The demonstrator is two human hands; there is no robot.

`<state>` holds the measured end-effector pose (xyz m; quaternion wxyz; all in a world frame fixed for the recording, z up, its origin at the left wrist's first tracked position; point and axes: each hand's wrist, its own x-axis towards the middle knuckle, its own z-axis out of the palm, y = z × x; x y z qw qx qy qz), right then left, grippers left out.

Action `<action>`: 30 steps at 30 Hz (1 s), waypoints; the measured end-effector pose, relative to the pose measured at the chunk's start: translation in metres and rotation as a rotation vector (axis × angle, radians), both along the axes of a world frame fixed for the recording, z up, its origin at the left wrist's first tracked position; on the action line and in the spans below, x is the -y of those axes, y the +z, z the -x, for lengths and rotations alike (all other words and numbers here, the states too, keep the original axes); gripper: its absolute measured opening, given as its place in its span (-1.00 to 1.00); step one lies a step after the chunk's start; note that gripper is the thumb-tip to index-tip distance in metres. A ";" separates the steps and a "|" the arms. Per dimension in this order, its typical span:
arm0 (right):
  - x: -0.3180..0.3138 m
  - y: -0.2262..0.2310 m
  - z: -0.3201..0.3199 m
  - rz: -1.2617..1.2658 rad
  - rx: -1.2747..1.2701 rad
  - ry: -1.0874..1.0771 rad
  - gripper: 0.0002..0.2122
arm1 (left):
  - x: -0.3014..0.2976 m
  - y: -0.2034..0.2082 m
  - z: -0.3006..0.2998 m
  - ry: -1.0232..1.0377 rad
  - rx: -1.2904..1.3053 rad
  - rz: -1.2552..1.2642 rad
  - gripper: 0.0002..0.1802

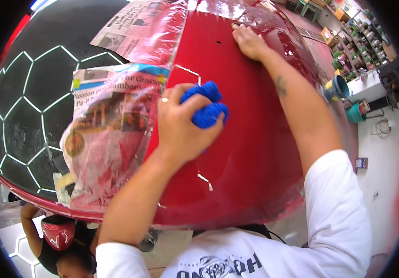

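Note:
My left hand [183,123] is closed around a bunched blue cloth [209,106], fuzzy like a microfiber towel, near the middle of a glossy red car panel [241,139]. The fingers curl over the cloth, and the wrist crosses the panel's left part. Farther off, my right hand [250,42] rests with its fingers stretched out on the panel's upper right area. Nothing shows in it. Around that hand the red surface looks wet and streaked. A small dark hole [218,42] sits in the paint to its left.
Newspaper sheets [111,106] and clear plastic [174,34] cover the panel's left border. Beyond them, a dark glossy surface [28,116] mirrors hexagonal lights. Another person [53,241] is reflected or stands at lower left; I cannot tell which. Buckets [336,88] and shelves of cans [361,51] stand right.

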<state>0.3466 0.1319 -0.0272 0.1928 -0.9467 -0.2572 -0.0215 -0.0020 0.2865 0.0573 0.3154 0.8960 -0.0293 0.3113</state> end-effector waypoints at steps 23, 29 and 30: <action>0.358 0.051 0.486 -1.581 -0.581 -0.272 -0.47 | 0.061 -0.008 0.046 0.330 -0.112 -0.475 -0.48; 0.545 -0.004 0.491 -1.474 -0.487 -0.802 -0.74 | 0.235 -0.034 0.061 0.123 -0.213 -0.473 -0.51; 0.571 -0.014 0.485 -1.472 -0.511 -0.779 -0.78 | 0.265 -0.042 0.055 0.086 -0.205 -0.466 -0.52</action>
